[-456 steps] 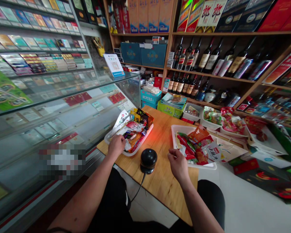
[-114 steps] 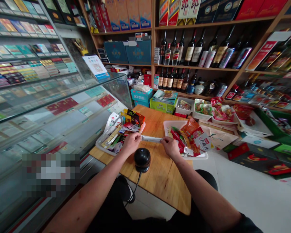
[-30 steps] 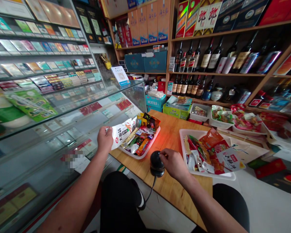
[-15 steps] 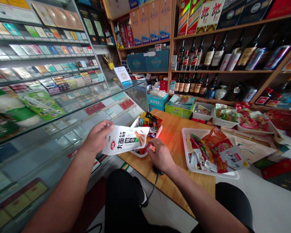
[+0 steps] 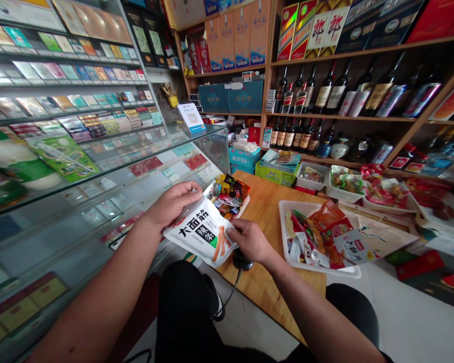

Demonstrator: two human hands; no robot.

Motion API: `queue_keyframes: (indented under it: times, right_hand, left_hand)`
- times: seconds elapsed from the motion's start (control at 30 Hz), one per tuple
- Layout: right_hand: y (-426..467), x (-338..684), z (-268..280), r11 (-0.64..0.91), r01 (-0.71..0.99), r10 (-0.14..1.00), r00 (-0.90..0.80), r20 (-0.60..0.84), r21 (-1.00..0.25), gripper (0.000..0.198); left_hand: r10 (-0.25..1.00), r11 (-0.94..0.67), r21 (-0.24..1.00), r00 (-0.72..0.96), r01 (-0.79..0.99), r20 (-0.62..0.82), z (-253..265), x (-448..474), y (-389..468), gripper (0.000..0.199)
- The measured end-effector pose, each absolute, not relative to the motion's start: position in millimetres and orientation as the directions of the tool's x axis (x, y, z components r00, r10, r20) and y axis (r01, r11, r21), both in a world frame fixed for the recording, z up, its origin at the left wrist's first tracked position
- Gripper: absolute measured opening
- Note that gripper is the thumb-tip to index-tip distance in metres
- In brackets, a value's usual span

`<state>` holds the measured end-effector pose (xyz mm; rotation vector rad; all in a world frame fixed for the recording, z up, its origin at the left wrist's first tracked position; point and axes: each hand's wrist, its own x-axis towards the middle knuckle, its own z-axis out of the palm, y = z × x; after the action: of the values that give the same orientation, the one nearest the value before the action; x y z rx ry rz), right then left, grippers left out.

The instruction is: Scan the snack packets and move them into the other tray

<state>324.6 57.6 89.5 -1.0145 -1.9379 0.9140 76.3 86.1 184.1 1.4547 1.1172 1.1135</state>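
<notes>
A white snack packet point(image 5: 202, 233) with black lettering and a picture of brown strips is tilted above the near left edge of the wooden table. My left hand point(image 5: 176, 201) is closed on its upper left edge. At the packet's right edge, my right hand point(image 5: 251, 239) pinches the side between thumb and fingers. Just behind the packet stands a white basket point(image 5: 245, 207) of small colourful snack packs, partly hidden by it. Below my right hand lies a black corded device point(image 5: 242, 261), partly covered.
A second white basket point(image 5: 283, 222) with snack packets stands on the right of the wooden table point(image 5: 265, 194). A glass display counter point(image 5: 109, 176) runs along the left. Shelves with wine bottles point(image 5: 327, 91) and boxes line the back. Several white trays of packaged food point(image 5: 346, 184) stand behind.
The packet has turned clockwise and tilted, its right end lower. My left hand has moved right and up with it. My right hand, formerly beside the basket, now grips the packet's right edge.
</notes>
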Motion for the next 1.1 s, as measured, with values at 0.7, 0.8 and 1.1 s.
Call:
queue_keyframes:
  times: [0.7, 0.8, 1.1]
  right_hand:
    - [62.9, 343.6, 66.3, 0.148, 0.087, 0.986, 0.064, 0.154, -0.985, 0.041]
    - [56.3, 333.9, 75.6, 0.297, 0.135, 0.951, 0.040, 0.305, -0.945, 0.031]
    - [51.2, 310.1, 72.1, 0.565, 0.406, 0.804, -0.076, 0.590, -0.718, 0.034]
  left_hand:
    - [0.982, -0.186, 0.972, 0.006, 0.142, 0.187, 80.4, 177.3, 32.2, 0.051]
    - [0.976, -0.209, 0.978, 0.056, -0.005, 0.209, 80.3, 191.5, 36.1, 0.059]
    - [0.973, -0.221, 0.955, 0.015, -0.198, 0.229, 91.8, 194.0, 62.2, 0.046]
